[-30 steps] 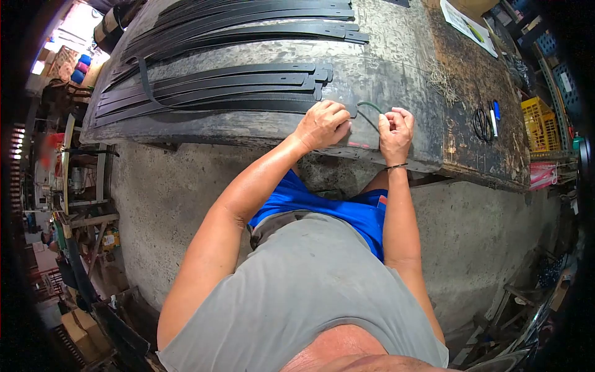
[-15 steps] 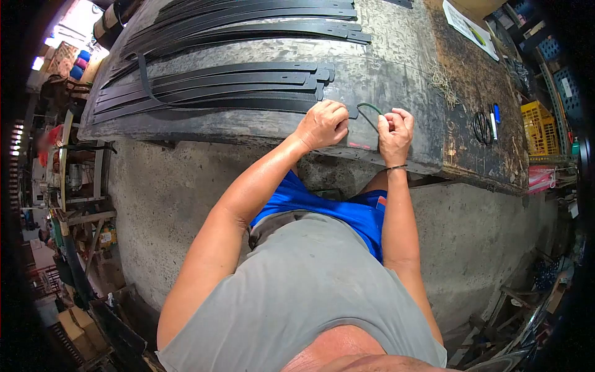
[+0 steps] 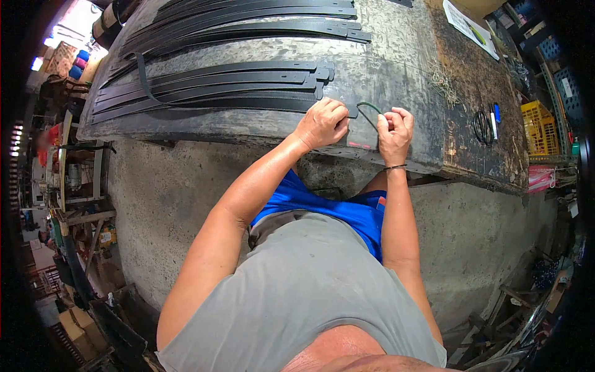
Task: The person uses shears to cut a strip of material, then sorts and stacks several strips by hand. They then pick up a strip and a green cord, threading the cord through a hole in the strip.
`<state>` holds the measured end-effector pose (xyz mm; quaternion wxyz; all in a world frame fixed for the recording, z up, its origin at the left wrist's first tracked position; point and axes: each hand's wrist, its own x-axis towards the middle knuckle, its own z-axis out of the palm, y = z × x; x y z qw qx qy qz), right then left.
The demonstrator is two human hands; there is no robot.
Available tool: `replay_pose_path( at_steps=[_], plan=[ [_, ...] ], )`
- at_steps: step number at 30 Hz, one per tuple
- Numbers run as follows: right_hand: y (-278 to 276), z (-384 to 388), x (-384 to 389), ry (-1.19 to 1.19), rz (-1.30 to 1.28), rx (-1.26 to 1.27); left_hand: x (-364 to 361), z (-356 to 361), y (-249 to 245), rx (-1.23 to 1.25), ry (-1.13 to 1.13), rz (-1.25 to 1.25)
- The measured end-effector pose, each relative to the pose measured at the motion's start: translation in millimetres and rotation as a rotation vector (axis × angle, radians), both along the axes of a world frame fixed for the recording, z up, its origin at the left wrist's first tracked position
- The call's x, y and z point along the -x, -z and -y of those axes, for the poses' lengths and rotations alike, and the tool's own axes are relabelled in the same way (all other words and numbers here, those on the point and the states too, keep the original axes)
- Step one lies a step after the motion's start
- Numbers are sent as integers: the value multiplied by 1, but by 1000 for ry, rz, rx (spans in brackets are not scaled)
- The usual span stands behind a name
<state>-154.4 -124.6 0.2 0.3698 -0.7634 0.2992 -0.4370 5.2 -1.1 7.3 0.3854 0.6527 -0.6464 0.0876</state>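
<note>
The near bundle of black straps lies lengthwise along the front of the worktop, its layered ends stopping at the right. At the right end of that bundle, on its near side, the left hand rests low with its fingers curled inward; the undersides are hidden, so I cannot tell whether they grip the lowest strap or only press on it. Farther right of the bundle, the right hand pinches a thin dark green cord between thumb and forefinger. The cord lies just right of the bundle, arching in the gap between the two hands, with its other end close by the left fingers. A narrow band curves over the left part of the bundle, while more black straps lie beyond it in rows. Well to the right of the bundle are a tangle of pale thread, a black coil, a white marker and a blue pen. Beyond these, right of the bundle and farther back, papers lie under a yellow-green pen.
</note>
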Motion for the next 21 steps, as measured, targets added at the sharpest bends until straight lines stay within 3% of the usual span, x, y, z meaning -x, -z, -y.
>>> replay_pose_path(
  at_steps=[21],
  plan=[
    [4,6,2,84,83,-70,4,6,-3,-68,-78,59]
  ],
)
